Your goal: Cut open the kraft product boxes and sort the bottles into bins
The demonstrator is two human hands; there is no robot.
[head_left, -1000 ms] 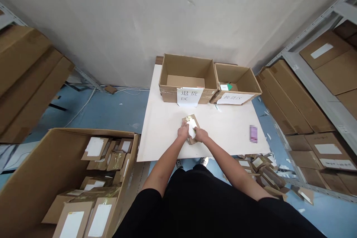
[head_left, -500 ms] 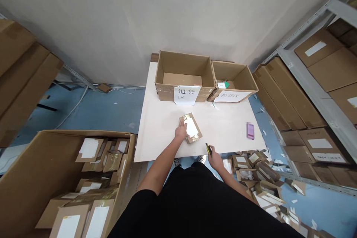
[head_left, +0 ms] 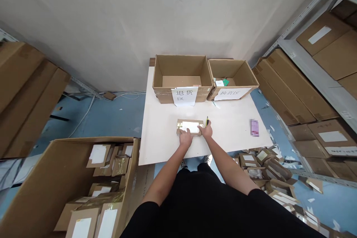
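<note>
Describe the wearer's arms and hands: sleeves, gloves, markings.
Left hand and right hand are ungloved, with no watch or bracelet visible. Forearms are bare. Short black sleeves, plain, no visible print.

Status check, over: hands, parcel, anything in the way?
Left hand on left part of parcel. Right hand at its right end, holding yellow-and-black tool. Parcel on white table. No obstruction seen; large open carton stands beyond, apart.
</note>
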